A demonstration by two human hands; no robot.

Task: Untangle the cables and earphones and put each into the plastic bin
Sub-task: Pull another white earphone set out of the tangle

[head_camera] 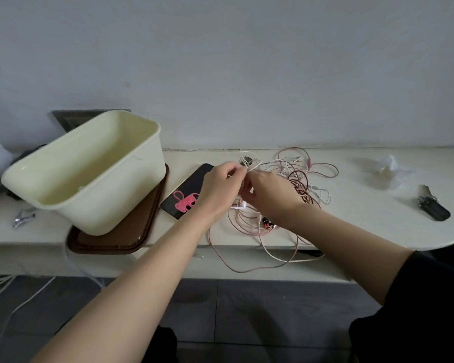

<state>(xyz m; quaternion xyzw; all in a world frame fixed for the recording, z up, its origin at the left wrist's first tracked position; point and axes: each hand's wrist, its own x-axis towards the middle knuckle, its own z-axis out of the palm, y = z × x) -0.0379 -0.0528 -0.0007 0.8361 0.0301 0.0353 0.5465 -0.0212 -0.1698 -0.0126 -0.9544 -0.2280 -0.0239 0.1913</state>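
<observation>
Left hand (220,184) and right hand (269,189) curled, both pinching a white wire (249,159) off the tangle of cables and earphones (299,184) heaped at three o'clock on the counter (364,221). Nothing seen inside the bin (131,195) at nine o'clock. Judged barely started, everything left to sort.

cables (303,191): pink, white, maroon, tangled on worktop (364,226), loops overhanging | earphones (243,204): white, within tangle | plastic bin (110,195): cream, empty, left

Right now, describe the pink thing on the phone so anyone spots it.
Find the cream bin on the brown tray. Right of the tray lies a black phone, with the pink clip on its screen. It alone is chunky and bright pink, unlike the thin cables nearby.
</observation>
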